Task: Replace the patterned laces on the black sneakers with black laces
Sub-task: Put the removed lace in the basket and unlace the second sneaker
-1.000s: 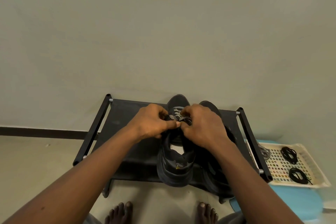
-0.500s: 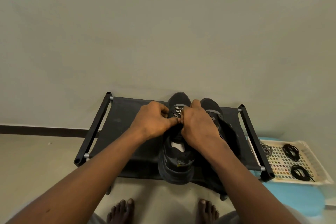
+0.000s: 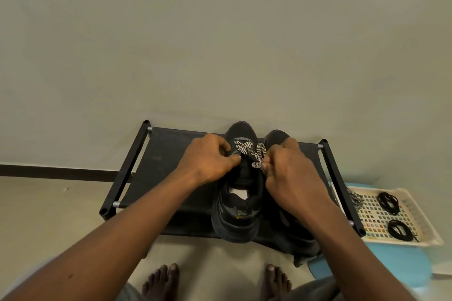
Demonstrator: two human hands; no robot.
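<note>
Black sneaker (image 3: 238,203) at rack (image 3: 168,154) centre. Right hand (image 3: 291,173) pinches patterned lace (image 3: 249,151); left hand (image 3: 208,159) curled at eyelets, probably pinching lace too. Pull straight out, row by row, bracing shoe.

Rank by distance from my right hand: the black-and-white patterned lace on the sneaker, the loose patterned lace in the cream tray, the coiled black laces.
1. Patterned lace on the black sneaker: pinched by the right hand.
2. Loose patterned lace: tray's left edge.
3. Coiled black laces: farther right in the tray.
</note>
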